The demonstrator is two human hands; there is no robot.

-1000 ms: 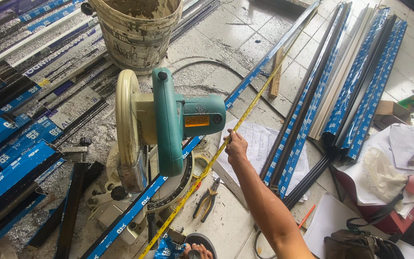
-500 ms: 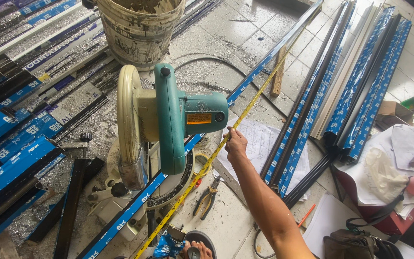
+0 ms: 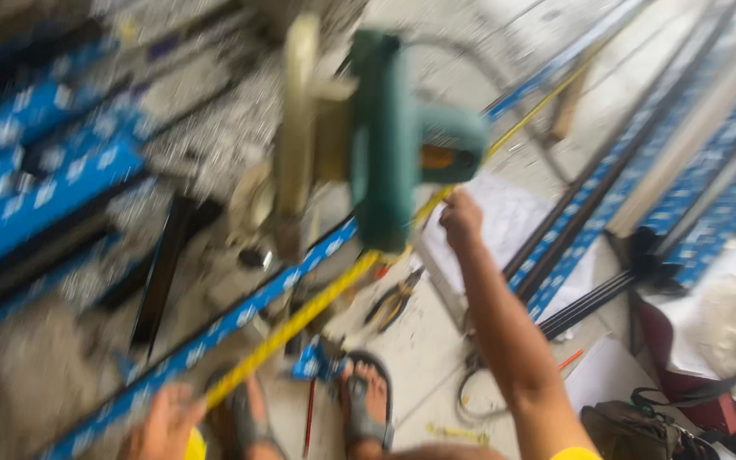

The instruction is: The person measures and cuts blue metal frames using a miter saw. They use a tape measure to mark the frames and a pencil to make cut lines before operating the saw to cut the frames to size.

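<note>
Tiled floor (image 3: 436,358), blurred: right hand (image 3: 460,220) pinches yellow tape measure (image 3: 300,319) along blue-wrapped profile (image 3: 240,319); left hand (image 3: 163,424) grips its case. Measuring step; next needs steady marking.

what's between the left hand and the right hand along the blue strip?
Head view: the yellow tape measure spans from the left hand up to the right hand, lying along the blue strip and passing under the green saw.

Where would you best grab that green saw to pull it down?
Probably by the green saw's stubby handle, which sticks out toward the right. Come from the right with the right hand, just below it, keeping away from the pale blade guard on the left.
</note>
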